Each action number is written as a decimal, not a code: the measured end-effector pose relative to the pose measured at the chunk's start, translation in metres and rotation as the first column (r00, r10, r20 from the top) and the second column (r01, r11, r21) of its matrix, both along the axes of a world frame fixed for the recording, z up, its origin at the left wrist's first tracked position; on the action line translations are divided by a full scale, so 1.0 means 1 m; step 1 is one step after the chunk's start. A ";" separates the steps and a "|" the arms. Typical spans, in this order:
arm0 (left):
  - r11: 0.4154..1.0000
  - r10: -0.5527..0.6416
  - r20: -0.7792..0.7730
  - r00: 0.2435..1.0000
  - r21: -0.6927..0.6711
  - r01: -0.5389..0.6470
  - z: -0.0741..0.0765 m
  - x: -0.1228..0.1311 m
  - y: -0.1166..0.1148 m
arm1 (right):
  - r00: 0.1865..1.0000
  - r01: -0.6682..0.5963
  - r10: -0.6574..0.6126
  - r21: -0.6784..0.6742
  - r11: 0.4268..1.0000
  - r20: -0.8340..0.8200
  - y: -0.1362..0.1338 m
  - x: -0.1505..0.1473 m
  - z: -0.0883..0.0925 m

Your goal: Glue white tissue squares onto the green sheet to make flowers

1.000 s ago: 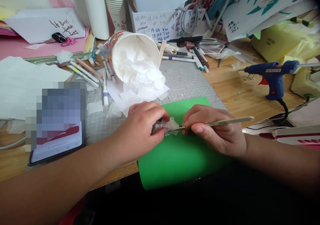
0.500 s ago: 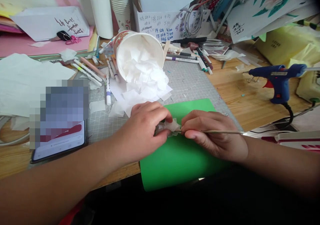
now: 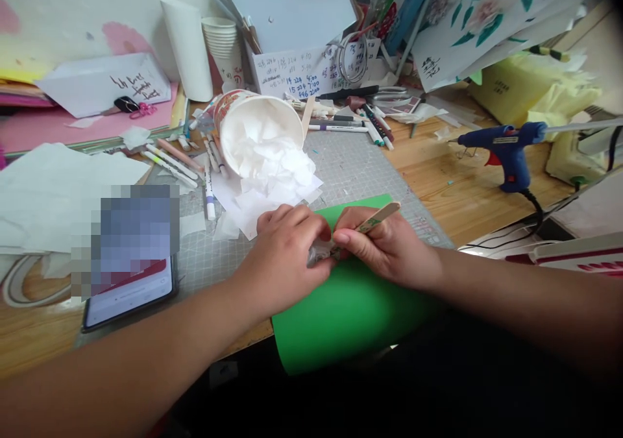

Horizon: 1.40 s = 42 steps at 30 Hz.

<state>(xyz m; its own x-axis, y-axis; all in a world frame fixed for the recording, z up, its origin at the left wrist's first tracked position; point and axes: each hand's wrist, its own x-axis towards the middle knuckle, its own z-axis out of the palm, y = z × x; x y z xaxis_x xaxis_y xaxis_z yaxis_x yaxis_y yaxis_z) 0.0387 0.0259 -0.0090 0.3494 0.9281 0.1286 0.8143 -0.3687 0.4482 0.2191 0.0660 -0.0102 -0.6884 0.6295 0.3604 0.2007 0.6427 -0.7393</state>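
Note:
Over a green sheet at the table's front edge, my two hands meet. My left hand pinches a small crumpled, whitish translucent scrap of paper between thumb and fingers; much of it is hidden. Closed around a flat wooden stick, my right hand has its fingertips at the scrap. One end of the stick slants up past the thumb, with green marks on it; its lower end is hidden. Beyond the hands, a paper tub lies on its side, spilling thin white paper pieces.
A phone lies left of my left arm. To the right, a blue glue gun stands with its cable trailing. Several markers lie behind the grey cutting mat. Stacked paper cups stand at the back.
My right hand has turned and moved left, close against my left hand. The stick has swung from lying flat along my palm to slanting upward. The view has shifted slightly.

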 end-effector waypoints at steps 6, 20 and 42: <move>0.999 -0.036 0.063 0.997 -0.034 0.039 0.002 -0.007 0.000 | 0.940 0.165 -0.261 -0.378 0.911 -0.220 0.007 0.011 -0.003; 0.999 -0.031 0.071 0.997 -0.019 0.033 -0.001 -0.009 -0.010 | 0.958 0.125 -0.152 0.124 0.984 0.241 0.084 -0.035 0.013; 0.994 -0.100 0.072 0.992 0.055 0.096 -0.007 -0.011 -0.009 | 0.861 0.365 -0.263 -0.168 0.916 0.436 0.091 -0.032 0.021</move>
<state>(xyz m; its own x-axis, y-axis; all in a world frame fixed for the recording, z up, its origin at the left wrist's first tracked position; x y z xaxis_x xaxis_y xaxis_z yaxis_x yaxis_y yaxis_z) 0.0273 0.0166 -0.0159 0.4261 0.8812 0.2046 0.7381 -0.4694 0.4847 0.1867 0.1569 0.0109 -0.4904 0.8671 -0.0872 0.6699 0.3110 -0.6742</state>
